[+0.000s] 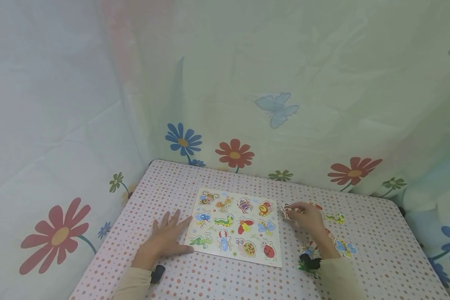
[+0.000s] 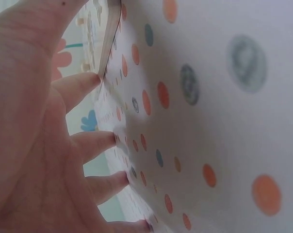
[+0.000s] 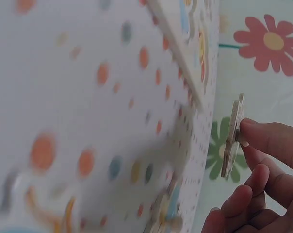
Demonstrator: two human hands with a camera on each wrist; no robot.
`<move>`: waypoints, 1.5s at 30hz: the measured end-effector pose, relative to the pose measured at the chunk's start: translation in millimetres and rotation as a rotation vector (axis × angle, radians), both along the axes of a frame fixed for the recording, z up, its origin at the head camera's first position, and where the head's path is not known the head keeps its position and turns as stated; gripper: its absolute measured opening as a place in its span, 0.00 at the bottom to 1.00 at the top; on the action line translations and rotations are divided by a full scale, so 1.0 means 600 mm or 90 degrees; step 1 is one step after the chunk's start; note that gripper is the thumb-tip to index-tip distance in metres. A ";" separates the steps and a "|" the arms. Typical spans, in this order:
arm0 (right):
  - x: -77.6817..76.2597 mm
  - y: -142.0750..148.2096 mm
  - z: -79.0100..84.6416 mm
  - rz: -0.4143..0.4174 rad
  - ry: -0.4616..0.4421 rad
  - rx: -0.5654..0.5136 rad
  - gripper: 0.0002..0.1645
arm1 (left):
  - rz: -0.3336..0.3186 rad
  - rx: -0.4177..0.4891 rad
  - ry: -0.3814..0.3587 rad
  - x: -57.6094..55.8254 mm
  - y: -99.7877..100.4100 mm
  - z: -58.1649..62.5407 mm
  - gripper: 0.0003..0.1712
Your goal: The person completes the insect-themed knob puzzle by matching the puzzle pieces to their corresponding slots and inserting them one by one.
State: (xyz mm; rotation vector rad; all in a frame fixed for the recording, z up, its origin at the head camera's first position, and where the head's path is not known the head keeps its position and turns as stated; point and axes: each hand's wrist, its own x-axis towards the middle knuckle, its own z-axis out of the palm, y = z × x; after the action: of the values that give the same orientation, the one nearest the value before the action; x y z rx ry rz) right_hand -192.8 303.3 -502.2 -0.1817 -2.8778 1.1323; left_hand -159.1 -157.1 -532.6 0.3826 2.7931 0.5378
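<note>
A wooden puzzle board (image 1: 212, 228) printed with rows of insects lies flat on the dotted tablecloth. Beside its left edge, my left hand (image 1: 166, 238) rests with fingers spread, fingertips touching the cloth and thumb by the near left corner. To the right of the board, my right hand (image 1: 308, 217) pinches a thin wooden puzzle piece (image 3: 232, 138) between thumb and fingers, raised above the cloth. From the head view the piece has dark reddish-brown markings; its exact picture is partly covered by my fingers.
Loose insect pieces lie right of the board: a green caterpillar (image 1: 335, 218), a blue-winged insect (image 1: 346, 248) and several others, some partly hidden by my right arm. A green piece (image 1: 314, 274) lies under the black wrist camera (image 1: 309, 263). Flower-printed curtains (image 1: 225, 83) hang behind the table.
</note>
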 end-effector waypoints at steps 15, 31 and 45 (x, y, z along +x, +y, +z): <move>-0.065 -0.122 -0.004 0.046 -0.001 -0.053 0.11 | -0.001 0.008 0.003 0.003 -0.003 -0.001 0.59; -0.093 -0.196 -0.024 0.093 -0.015 -0.043 0.08 | -0.008 0.005 0.013 0.001 -0.003 -0.003 0.58; -0.092 -0.207 -0.034 0.104 -0.035 -0.032 0.07 | -0.005 -0.007 0.014 -0.001 -0.002 -0.005 0.58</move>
State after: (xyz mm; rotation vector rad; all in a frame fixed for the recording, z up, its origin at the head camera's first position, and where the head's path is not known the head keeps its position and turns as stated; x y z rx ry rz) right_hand -247.9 178.9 -522.6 0.0226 -2.9605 1.2462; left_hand -159.5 -158.1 -535.5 0.3988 2.8132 0.5192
